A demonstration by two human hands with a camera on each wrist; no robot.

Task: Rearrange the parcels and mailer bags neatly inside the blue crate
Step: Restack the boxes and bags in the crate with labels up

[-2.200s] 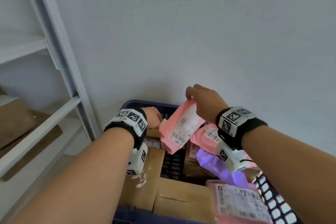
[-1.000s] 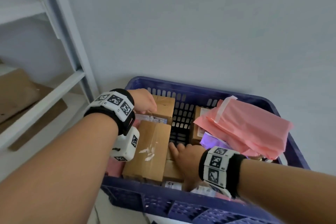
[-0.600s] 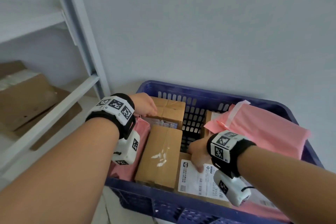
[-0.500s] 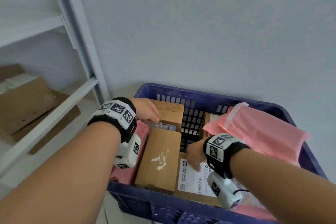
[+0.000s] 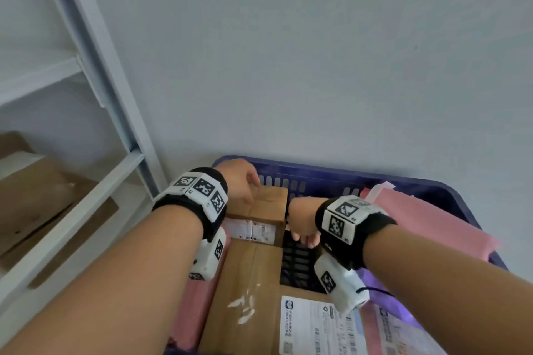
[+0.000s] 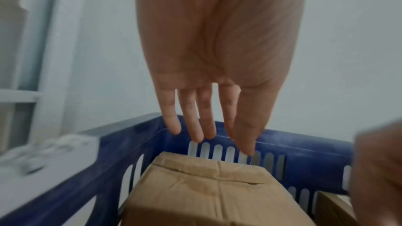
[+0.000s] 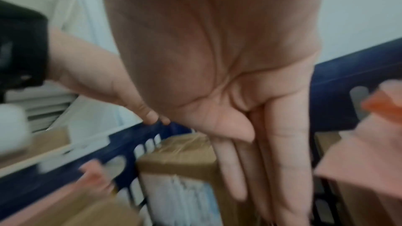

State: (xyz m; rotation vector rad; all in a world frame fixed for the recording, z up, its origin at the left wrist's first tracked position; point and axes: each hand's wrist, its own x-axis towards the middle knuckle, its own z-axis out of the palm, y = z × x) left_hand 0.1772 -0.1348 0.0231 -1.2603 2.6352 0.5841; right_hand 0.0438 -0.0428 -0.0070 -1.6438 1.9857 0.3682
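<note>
The blue crate [image 5: 432,184] holds cardboard parcels and mailer bags. My left hand [image 5: 242,184] hovers open over the small cardboard box [image 5: 268,204] at the back left; its straight fingers [image 6: 195,126] reach the crate's far wall [image 6: 293,143] above that box [image 6: 206,195]. My right hand [image 5: 302,225] is open, and its straight fingers [image 7: 278,169] point down into the gap along the box's right side [image 7: 180,161]. A big pink mailer [image 5: 427,225] lies over the crate's right side. Neither hand holds anything.
A long taped box [image 5: 248,291] and a labelled box [image 5: 314,323] lie at the crate's front. A pink mailer [image 5: 196,297] stands at the left wall and a purple one [image 5: 375,277] at the right. White shelving [image 5: 86,210] with flat cardboard stands to the left.
My right hand has left the labelled box at the front and moved back into the gap beside the small box. My left hand has stayed at that box.
</note>
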